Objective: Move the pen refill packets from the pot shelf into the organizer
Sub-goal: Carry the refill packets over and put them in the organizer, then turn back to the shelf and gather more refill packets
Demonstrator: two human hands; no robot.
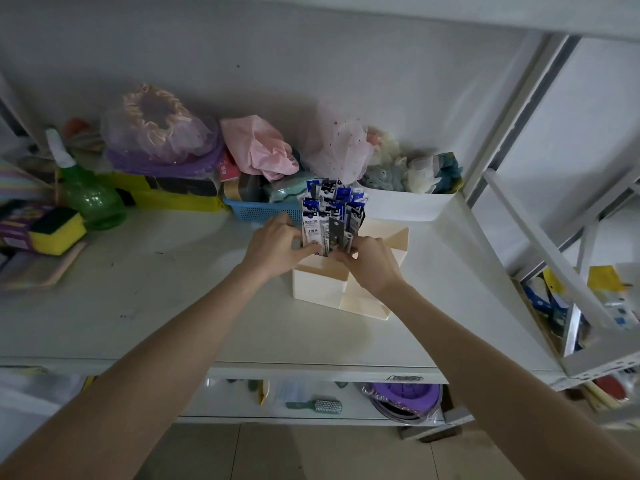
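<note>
A bundle of pen refill packets, blue, white and black, stands upright in the far left compartment of a cream organizer on the white shelf. My left hand grips the bundle from the left, fingers curled round the packets. From the right, my right hand pinches the lower part of the packets at the compartment's rim. The packets' bottoms are hidden behind my hands and the organizer wall.
Behind the organizer stand a blue mesh basket and a white bin of soft items. A green spray bottle and a yellow sponge sit at the left. A slanted shelf frame rises at the right.
</note>
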